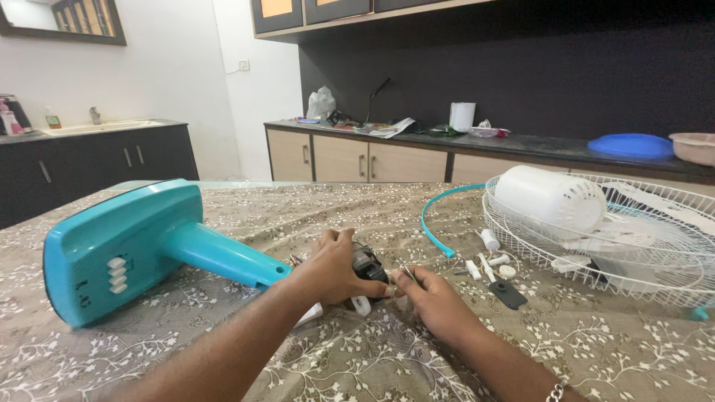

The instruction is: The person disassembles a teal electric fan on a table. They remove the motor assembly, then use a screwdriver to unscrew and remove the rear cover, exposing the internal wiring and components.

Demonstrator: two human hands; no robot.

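head view: small dark motor (366, 269) gripped by left hand (331, 269), right hand (433, 298) beside, seemingly pinching a thin tool (408, 272).

Most of the small dark motor part (369, 268) behind the left hand (333, 269); wire guard (655, 246) cropped at right edge.

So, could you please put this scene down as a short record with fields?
setting: table under a floral cloth, kitchen counter behind
left hand: left hand grips the fan motor at the end of the fan stand
right hand: right hand pinches a thin tool at the motor
fan stand: teal fan stand lying on its side
loose parts: small white parts and a black piece beside the grille
grille: white grille holding the motor cover
ring: teal ring, partly under the grille
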